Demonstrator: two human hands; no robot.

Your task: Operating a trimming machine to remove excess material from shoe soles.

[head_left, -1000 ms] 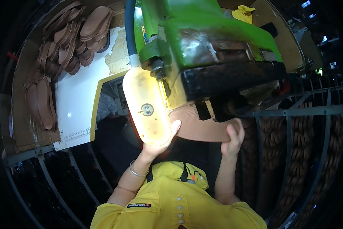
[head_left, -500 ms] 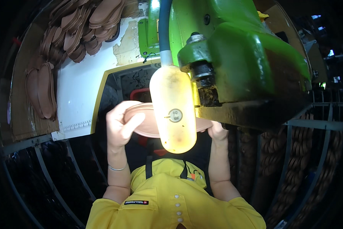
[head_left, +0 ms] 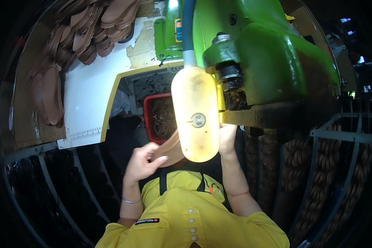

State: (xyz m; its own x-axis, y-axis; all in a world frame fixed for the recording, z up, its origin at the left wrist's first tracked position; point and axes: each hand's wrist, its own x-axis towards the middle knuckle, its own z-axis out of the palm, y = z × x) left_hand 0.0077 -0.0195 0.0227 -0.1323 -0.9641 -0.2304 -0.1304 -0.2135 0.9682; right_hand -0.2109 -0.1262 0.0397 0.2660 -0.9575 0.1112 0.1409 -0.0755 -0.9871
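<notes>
My left hand grips the near-left end of a brown shoe sole, thumb on top and fingers underneath. The sole slants up to the right, and its far end disappears behind a glowing elongated lamp. Just right of that lamp, below the green machine's head, is my right hand. Its fingers are hidden by the lamp, so whether they touch the sole does not show.
A large green machine overhangs on the right. Brown soles are heaped on the white table at left. Below the table's yellow-edged opening stands a red bin with scraps. Racks of soles line the lower right.
The sole has swung from nearly level to a slant, its left end coming down toward me. My left hand moved nearer and right; my right hand shifted left and up. The red bin now shows more.
</notes>
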